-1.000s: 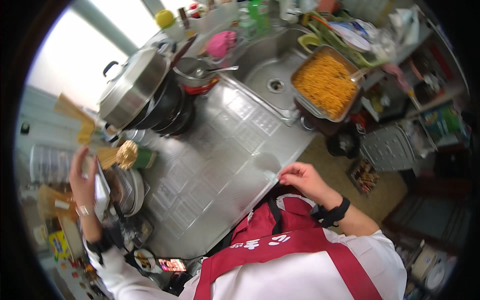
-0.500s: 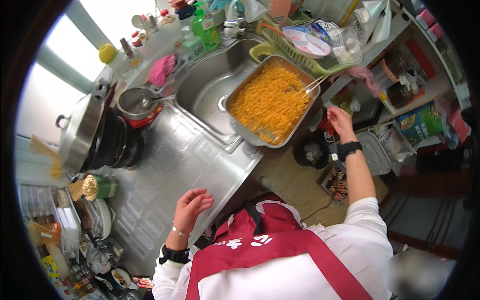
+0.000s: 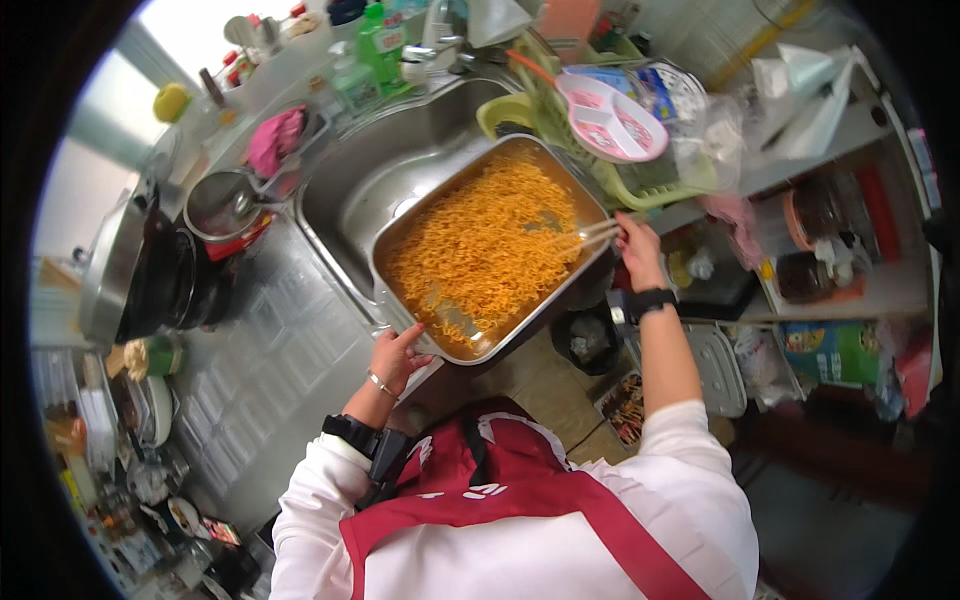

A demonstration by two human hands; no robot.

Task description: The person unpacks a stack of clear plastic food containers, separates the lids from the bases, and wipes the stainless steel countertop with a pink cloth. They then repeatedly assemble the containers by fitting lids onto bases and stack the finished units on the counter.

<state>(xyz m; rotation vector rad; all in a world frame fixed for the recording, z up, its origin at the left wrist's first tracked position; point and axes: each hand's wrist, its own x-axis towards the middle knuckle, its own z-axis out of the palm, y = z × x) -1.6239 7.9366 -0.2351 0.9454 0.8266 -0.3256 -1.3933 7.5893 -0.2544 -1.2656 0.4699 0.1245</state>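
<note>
A large rectangular metal pan (image 3: pixel 400 240) full of orange noodles (image 3: pixel 480 245) rests across the edge of the steel sink (image 3: pixel 350 195). My left hand (image 3: pixel 395 355) grips the pan's near left corner. My right hand (image 3: pixel 635 245) holds a pair of chopsticks (image 3: pixel 590 235) whose tips reach into the noodles at the pan's right side. A red apron and white sleeves fill the lower middle of the view.
A steel counter (image 3: pixel 270 380) runs left of the sink, with a small red pot (image 3: pixel 225 210) and a big black wok with a steel lid (image 3: pixel 130 270). A green dish rack (image 3: pixel 620 180) holding a pink divided plate (image 3: pixel 610 115) sits right of the sink. Cluttered shelves stand at right.
The view has swung right, from the stove to the sink. My left hand went from the counter to the pan's corner. My right hand brought chopsticks into the noodles.
</note>
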